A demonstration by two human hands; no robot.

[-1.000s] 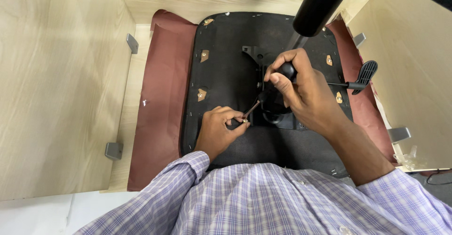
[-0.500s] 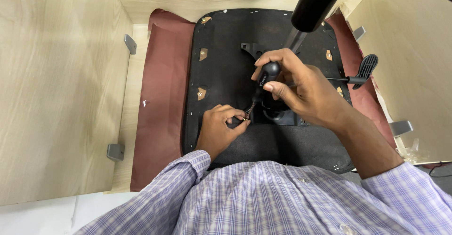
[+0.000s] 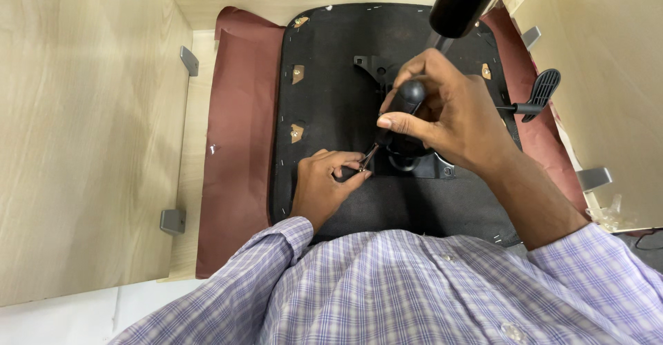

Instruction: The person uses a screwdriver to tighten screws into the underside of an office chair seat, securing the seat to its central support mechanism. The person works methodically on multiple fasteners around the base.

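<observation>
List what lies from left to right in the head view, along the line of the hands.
Wood panel → maroon seat edge → left hand → screwdriver → right hand → lever paddle

Matt black cloth seat underside [image 3: 331, 110], maroon leatherette edge [image 3: 238, 138], light wood panel [image 3: 83, 138].

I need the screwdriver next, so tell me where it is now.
In the head view the screwdriver stands at centre, gripped by the right hand, its tip beside the left hand.
</observation>
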